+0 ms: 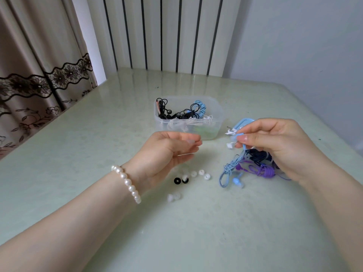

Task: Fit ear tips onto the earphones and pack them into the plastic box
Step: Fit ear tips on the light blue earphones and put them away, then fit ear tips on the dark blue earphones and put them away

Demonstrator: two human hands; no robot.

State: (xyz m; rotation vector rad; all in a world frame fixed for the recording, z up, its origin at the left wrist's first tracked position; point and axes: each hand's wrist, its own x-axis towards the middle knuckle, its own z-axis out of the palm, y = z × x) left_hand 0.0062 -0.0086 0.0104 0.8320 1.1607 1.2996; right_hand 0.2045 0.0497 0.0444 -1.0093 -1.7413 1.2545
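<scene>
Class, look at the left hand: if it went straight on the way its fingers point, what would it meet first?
Probably the white earbud pinched by the right hand; the left hand points right, though depth is unclear.

Single view, head-worn, wide-angle. It looks forward and down over the table [98, 146] from the person's seat, close to both hands: left hand [167, 154], right hand [279, 146], forearms entering from the bottom corners. Box [218, 112] sits mid-frame, beyond the hands. Curtain [39, 75] and wall fill the top. Edges bend outward. No second view shares the scene.
</scene>
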